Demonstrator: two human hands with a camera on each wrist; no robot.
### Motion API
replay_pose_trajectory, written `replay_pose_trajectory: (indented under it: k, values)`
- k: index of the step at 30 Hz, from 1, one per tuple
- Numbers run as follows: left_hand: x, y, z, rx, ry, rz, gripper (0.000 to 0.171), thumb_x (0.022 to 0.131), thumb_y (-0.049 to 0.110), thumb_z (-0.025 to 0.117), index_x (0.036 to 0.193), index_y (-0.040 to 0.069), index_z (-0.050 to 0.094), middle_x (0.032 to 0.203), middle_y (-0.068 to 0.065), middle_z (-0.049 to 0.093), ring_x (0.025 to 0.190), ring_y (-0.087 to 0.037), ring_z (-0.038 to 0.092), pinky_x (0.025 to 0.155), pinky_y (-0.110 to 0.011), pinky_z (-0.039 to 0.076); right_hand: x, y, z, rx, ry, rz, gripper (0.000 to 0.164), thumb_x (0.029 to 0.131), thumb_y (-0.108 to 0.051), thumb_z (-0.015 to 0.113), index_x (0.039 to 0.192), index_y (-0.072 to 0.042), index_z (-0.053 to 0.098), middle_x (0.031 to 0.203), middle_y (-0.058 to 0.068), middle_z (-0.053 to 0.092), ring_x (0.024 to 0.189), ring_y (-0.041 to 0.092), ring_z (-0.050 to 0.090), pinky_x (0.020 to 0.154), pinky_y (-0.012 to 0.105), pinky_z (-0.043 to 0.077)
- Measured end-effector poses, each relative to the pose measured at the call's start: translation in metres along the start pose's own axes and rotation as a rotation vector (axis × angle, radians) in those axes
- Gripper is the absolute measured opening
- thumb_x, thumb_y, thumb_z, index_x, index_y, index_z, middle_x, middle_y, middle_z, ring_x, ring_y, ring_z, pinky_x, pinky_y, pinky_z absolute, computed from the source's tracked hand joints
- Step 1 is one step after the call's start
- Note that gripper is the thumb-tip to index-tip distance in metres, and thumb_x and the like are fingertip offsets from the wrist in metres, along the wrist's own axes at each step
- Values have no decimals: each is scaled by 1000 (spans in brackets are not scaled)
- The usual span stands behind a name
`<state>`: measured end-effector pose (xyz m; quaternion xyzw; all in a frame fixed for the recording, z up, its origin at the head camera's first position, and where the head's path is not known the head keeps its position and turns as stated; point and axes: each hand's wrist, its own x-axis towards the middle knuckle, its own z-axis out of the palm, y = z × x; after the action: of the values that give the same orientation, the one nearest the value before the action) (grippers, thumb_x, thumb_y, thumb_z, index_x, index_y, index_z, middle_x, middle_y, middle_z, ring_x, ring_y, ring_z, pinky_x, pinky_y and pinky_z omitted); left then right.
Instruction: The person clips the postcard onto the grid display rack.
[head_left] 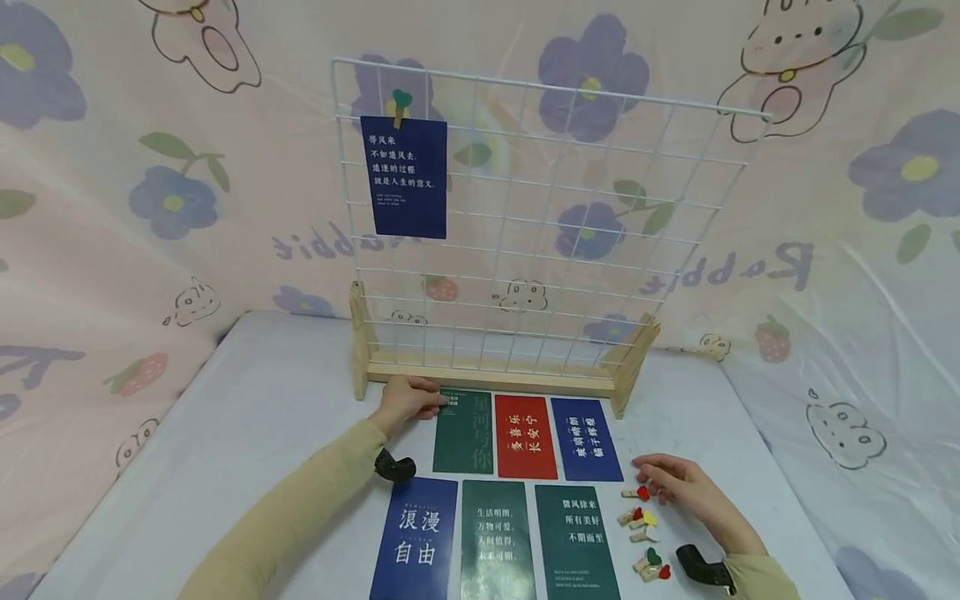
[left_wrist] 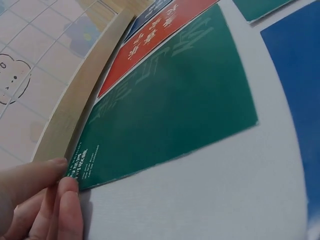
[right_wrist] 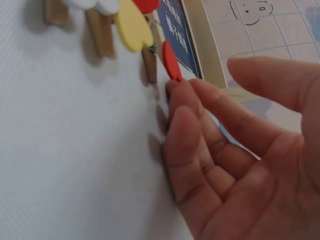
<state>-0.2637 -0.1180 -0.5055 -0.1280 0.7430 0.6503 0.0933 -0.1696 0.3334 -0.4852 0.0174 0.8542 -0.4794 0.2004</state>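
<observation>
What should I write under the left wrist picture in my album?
A left hand pinches the corner of a green card, beside a red card.

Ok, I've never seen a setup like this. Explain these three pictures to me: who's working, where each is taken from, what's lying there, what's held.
No machine here: a person works with bare hands. The wide picture comes from a camera on the head; the two close ones come from cameras on the wrists.

On the white surface stands a wire grid in a wooden base. A blue card hangs on it from a clip with a green heart. Six more cards lie in front, in two rows of three. Small decorated clips lie to their right.

The left hand pinches a corner of the green card in the back row. The right hand is beside a red heart clip; whether it touches it, I can't tell.
</observation>
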Motion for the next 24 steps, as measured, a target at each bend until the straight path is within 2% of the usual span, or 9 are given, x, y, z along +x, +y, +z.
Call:
replay_pose_trajectory:
  k: [4, 10, 19, 24]
  values:
    - [0, -1, 1, 39, -6, 26, 32, 73, 3, 82, 102, -3, 70, 74, -10, 68, 54, -11, 63, 52, -23, 55, 1, 0, 1, -9, 22, 18, 45, 99, -29, 54, 129, 5, 53, 102, 10, 62, 84, 23, 55, 68, 28, 51]
    - [-1, 1, 4, 31, -12, 56, 31, 72, -1, 81, 101, -4, 70, 71, -10, 68, 53, -12, 62, 50, -23, 55, 2, -1, 2, -9, 51, 49, 39, 101, -22, 50, 128, 5, 54, 101, 10, 62, 84, 24, 54, 67, 29, 50]
    - [-4, 3, 6, 13, -10, 52, 32, 72, -2, 81, 102, -5, 69, 73, -11, 68, 53, -10, 62, 51, -22, 55, 3, 1, 1, -9, 30, 33, 44, 100, -28, 52, 129, 5, 53, 102, 10, 62, 85, 23, 54, 67, 28, 50]
    - [-3, 1, 7, 21, -9, 27, 32, 73, -2, 81, 102, -5, 69, 73, -11, 69, 52, -11, 62, 51, -22, 55, 2, 3, 2, 1, 26, 44, 50, 98, -35, 55, 130, 4, 53, 103, 10, 62, 86, 23, 55, 68, 28, 50]
